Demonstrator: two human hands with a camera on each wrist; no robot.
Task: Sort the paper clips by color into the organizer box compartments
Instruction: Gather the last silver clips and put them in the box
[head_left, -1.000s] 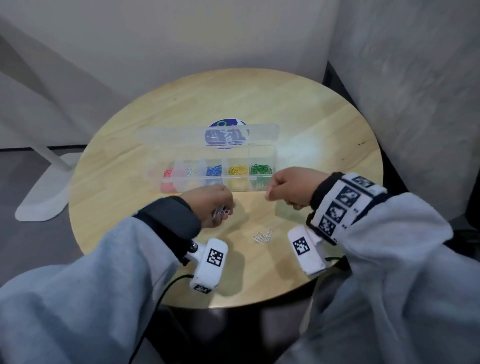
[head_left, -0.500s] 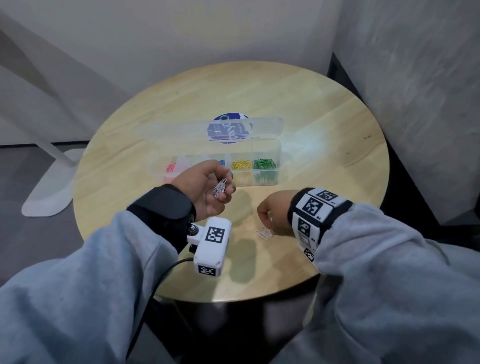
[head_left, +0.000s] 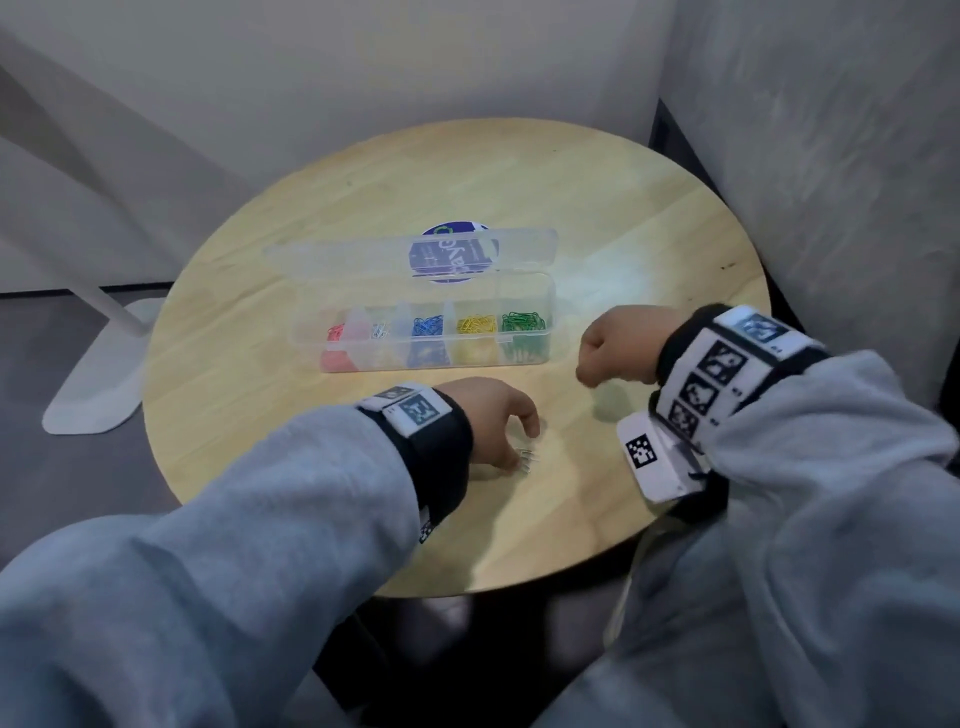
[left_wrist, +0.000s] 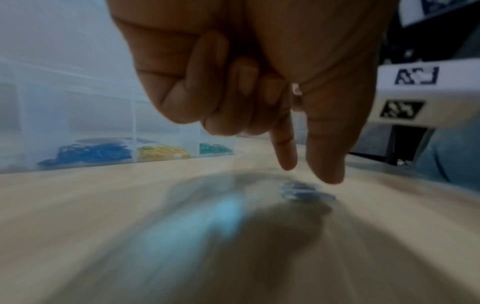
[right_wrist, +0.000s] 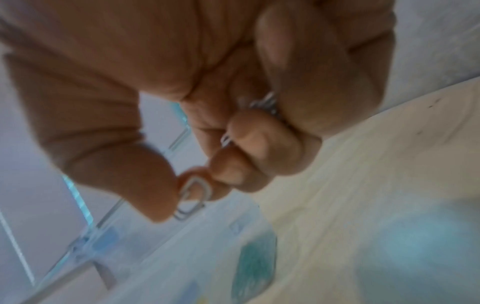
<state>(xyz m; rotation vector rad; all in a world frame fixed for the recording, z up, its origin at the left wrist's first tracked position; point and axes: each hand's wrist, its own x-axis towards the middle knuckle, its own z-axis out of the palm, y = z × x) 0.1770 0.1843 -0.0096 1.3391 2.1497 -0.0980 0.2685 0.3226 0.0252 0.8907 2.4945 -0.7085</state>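
Reaching left hand (head_left: 496, 415), forefinger and thumb extended, toward loose silver wire paper clips (head_left: 525, 460) on round wooden table (head_left: 649, 249); right hand (head_left: 615, 349) pinching silver clip (right_wrist: 192, 197) beside clear plastic compartment organizer box (head_left: 524, 349). Risk: loose pinch dropping it into green compartment.

You are looking down at round light-wood table top (head_left: 597, 218), pale glare patch showing on its right half. Round blue-and-white sticker (head_left: 453, 248) lying at table centre, print on it too blurred to read. White wall (head_left: 363, 73) standing behind table, grey textured panel (head_left: 831, 156) rising along your right. White slanted stand pole (head_left: 78, 283) with flat white base plate (head_left: 96, 374) sitting on grey floor (head_left: 31, 415) at your left.
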